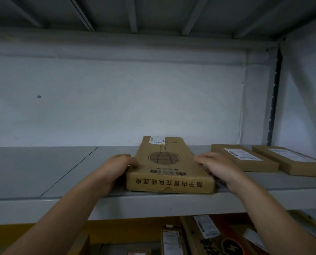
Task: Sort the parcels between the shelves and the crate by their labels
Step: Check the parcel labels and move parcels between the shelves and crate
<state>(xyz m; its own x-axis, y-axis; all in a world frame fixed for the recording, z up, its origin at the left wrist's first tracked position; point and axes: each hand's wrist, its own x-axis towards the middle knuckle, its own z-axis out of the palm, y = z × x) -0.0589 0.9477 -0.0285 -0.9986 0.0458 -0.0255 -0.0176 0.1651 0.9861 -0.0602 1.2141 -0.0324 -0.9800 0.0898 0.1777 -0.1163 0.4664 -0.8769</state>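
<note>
grey shelf (43,172) bears cardboard parcel (169,168); left hand (116,168) grips one edge, right hand (220,166) presses straight-fingered against the other.

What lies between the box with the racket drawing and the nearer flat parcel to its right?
In the head view, only the right hand, laid along the right edge of the box; beyond it, bare shelf up to the parcel.

Shelf (43,168) left of long box (169,168) lies open; two flat boxes (243,159) crowd its right side.
</note>
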